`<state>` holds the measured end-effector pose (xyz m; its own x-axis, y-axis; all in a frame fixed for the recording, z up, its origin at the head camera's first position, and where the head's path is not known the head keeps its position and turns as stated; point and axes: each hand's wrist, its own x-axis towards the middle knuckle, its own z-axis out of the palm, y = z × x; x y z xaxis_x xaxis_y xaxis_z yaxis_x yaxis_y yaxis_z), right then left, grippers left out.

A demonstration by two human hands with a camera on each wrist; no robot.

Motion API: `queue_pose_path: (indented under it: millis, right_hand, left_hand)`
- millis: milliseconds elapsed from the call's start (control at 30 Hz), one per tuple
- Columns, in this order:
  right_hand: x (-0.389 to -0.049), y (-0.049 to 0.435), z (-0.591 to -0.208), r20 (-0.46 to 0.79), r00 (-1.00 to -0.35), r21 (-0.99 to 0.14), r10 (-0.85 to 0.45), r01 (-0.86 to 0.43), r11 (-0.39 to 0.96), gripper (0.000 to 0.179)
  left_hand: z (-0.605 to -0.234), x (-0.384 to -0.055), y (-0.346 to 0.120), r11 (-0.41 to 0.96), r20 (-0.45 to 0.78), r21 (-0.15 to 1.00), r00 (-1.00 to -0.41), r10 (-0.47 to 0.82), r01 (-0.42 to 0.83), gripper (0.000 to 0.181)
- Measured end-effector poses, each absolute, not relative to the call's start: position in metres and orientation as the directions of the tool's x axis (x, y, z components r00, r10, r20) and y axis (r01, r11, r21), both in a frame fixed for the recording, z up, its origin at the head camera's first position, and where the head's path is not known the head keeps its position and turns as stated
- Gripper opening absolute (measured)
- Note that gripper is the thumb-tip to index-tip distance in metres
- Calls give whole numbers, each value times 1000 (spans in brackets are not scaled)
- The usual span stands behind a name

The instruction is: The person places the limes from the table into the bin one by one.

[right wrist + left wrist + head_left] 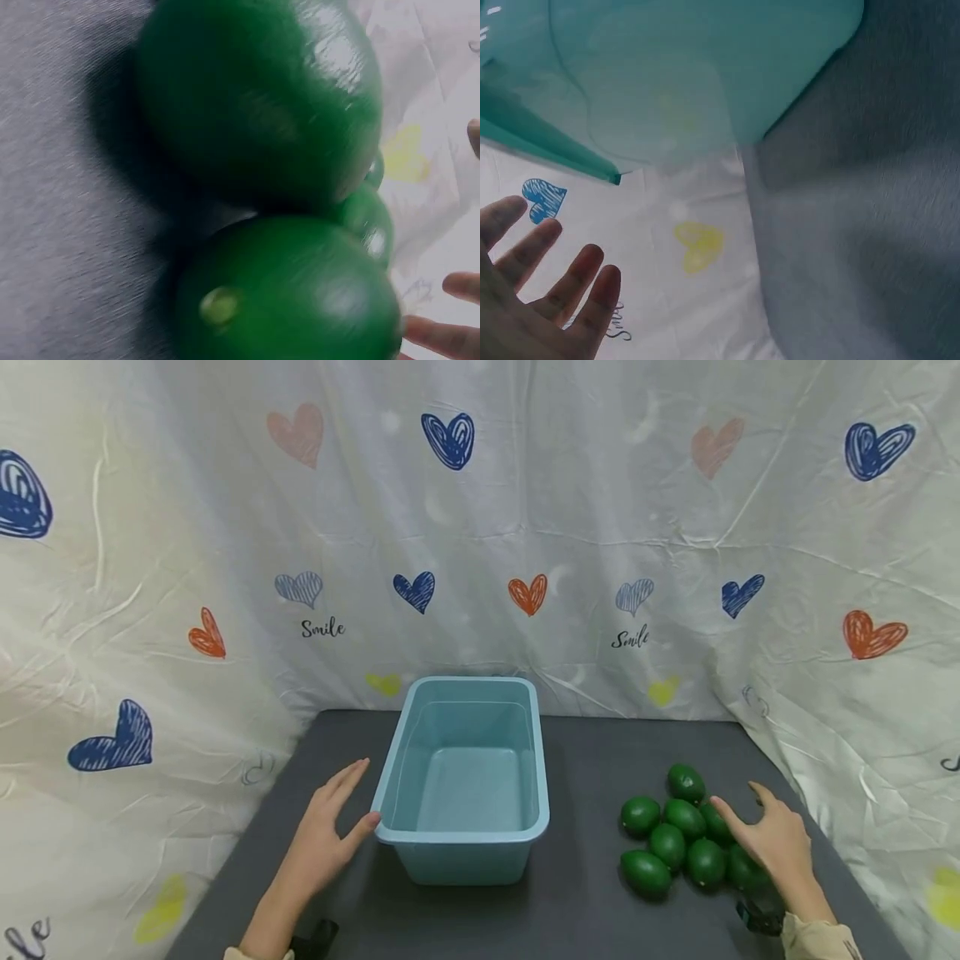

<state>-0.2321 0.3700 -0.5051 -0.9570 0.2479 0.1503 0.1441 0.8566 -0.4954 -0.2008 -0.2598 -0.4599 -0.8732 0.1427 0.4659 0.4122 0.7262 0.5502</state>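
Observation:
A light blue plastic tub (pixel 461 838) stands upright on the dark table, with nothing inside it. Beside its left wall is my left hand (pixel 318 839), fingers extended and thumb tip right at the front left rim corner. The left wrist view shows those fingers (pixel 592 300) spread and holding nothing, below the tub's wall (pixel 652 82). On the right lies a cluster of several glossy green, lime-like fruits (pixel 646 873). My right hand (pixel 776 839) hovers over the cluster's right side, thumb and fingers apart. Up close, two fruits (pixel 259 97) fill the right wrist view, with fingertips (pixel 450 337) at the edge.
The dark grey tabletop (pixel 570 902) extends between the tub and the fruits. A white curtain (pixel 480 518) printed with hearts hangs behind and along both sides of the table. Black wrist straps (pixel 759 917) sit near the sleeves.

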Motion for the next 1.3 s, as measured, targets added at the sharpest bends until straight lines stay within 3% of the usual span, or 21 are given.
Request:
queue_pose_path:
  millis: [467, 833, 1300]
  right_hand:
    - [-205, 382, -527, 23, -920, -596, 392, 302, 744, 95]
    - [-202, 370, -540, -8, -936, -619, 351, 281, 734, 93]
    - [-181, 363, -546, -31, -901, -645, 433, 349, 680, 94]
  left_hand:
    - [-485, -197, -243, 695, 445, 600, -887, 122, 397, 79]
    - [-490, -192, -241, 698, 527, 565, -844, 106, 440, 80]
    - [-493, -195, -235, 679, 561, 565, -822, 101, 469, 86]
